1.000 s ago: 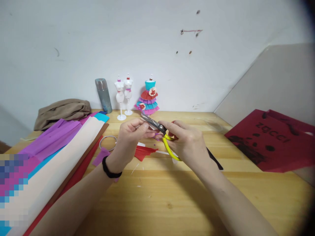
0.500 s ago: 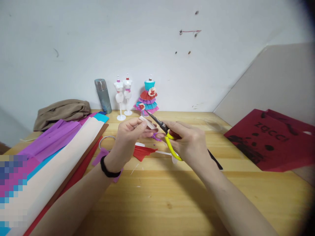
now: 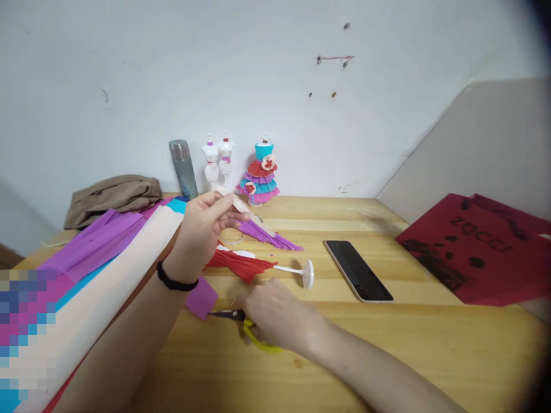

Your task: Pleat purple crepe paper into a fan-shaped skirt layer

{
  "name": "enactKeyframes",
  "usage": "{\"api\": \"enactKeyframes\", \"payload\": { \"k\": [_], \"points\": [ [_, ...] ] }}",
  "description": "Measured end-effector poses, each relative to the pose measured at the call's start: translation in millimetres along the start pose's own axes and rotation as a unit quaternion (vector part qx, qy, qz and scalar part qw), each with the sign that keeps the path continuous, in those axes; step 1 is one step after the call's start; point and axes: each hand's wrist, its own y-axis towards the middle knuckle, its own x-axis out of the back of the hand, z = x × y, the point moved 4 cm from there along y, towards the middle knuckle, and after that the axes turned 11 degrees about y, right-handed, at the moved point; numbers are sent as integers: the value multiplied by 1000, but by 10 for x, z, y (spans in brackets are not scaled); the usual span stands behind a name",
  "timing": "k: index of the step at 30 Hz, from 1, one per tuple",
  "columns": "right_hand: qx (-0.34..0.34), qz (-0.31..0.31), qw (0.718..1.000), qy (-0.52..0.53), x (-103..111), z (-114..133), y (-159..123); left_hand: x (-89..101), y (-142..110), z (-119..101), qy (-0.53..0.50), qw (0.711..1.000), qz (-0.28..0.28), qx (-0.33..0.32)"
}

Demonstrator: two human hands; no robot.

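My left hand (image 3: 206,226), raised over the table, pinches a pale cream strip of paper (image 3: 239,203). Low near the front of the table is my right hand (image 3: 279,315), blurred by motion and closed round the yellow-handled scissors (image 3: 260,338). Their dark blades point left, toward a purple paper square (image 3: 203,298). A small white dress form with a red pleated skirt (image 3: 245,264) lies on its side between my hands, its round base (image 3: 308,274) to the right. Behind it stretches a purple pleated strip (image 3: 273,236).
Rolled sheets of coloured crepe paper (image 3: 124,269) cover the left side. A phone (image 3: 357,269) and a red paper bag (image 3: 465,252) are on the right. At the wall stand a flask (image 3: 183,169), white dress forms (image 3: 210,155) and a form in a ruffled dress (image 3: 260,172).
My right hand has carried the scissors away from the cream strip, down and left toward the tabletop. My left hand has shifted left with the strip. The phone and purple pleated strip now show fully.
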Motion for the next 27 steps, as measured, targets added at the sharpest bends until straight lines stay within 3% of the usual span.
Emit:
{"api": "enactKeyframes", "payload": {
  "k": [3, 6, 9, 12, 14, 17, 19, 23, 27],
  "points": [
    [47, 57, 997, -18, -161, 135, -30, -44, -18, 35, 50, 998, 34, 4],
    [62, 57, 996, -24, -118, 178, -69, -64, -36, 60, 83, 994, 65, 7],
    [66, 57, 996, -12, 83, 183, -104, -72, -56, 65, 120, 989, 85, 2],
    [46, 43, 992, 108, 412, 166, -112, -92, -87, 28, 169, 982, 86, -9],
    [-28, -37, 975, 217, 657, 66, -98, -125, -124, -20, 201, 976, 87, -17],
    [-102, -275, 910, 291, 957, -176, -118, -214, -201, -76, 239, 963, 125, -24],
    [-130, -324, 884, 312, 980, -335, -105, -287, -253, -70, 250, 952, 173, -21],
    [-177, -259, 855, 414, 816, -544, -2, -391, -306, 35, 280, 924, 258, -25],
    [-193, -239, 827, 471, 735, -584, 38, -414, -291, 133, 351, 895, 270, -46]
  ]
}}
